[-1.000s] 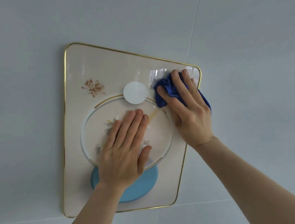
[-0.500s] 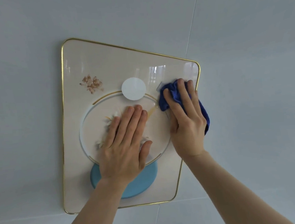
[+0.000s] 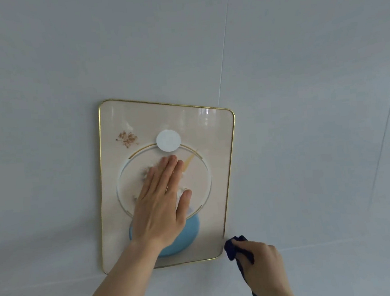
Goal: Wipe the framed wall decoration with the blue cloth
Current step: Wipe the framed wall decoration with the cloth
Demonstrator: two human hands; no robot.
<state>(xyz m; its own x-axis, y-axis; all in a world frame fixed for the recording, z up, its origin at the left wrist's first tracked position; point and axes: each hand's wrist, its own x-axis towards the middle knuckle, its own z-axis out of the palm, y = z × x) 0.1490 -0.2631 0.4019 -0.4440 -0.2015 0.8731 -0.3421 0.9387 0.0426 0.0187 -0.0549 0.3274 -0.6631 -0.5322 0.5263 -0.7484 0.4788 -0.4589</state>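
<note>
Presently catalogued: one rectangular framed wall decoration (image 3: 168, 180) with a thin gold rim, rounded corners and a glossy cream face, mounted flat on a pale grey panelled wall (image 3: 301, 92). A white disc (image 3: 168, 140), a gold-lined ring (image 3: 205, 170), a small brown floral sprig (image 3: 126, 138) and a light blue disc (image 3: 189, 232) near the bottom edge were noted on its face.

The left hand (image 3: 161, 204) was laid open and flat, fingers together, across the middle of the decoration, gripping nothing; it was judged to be steadying the piece.

The dark blue cloth (image 3: 232, 246) was held bunched in the closed right hand (image 3: 261, 261), just beside the decoration's bottom right corner, with a tail hanging below the wrist. Whether it touched the rim could not be told.

Step in hand, as judged: the right edge's lower end was being wiped. The next move was judged to call for the cloth to be carried along the bottom edge, with the steadying palm shifted clear of unwiped areas.
</note>
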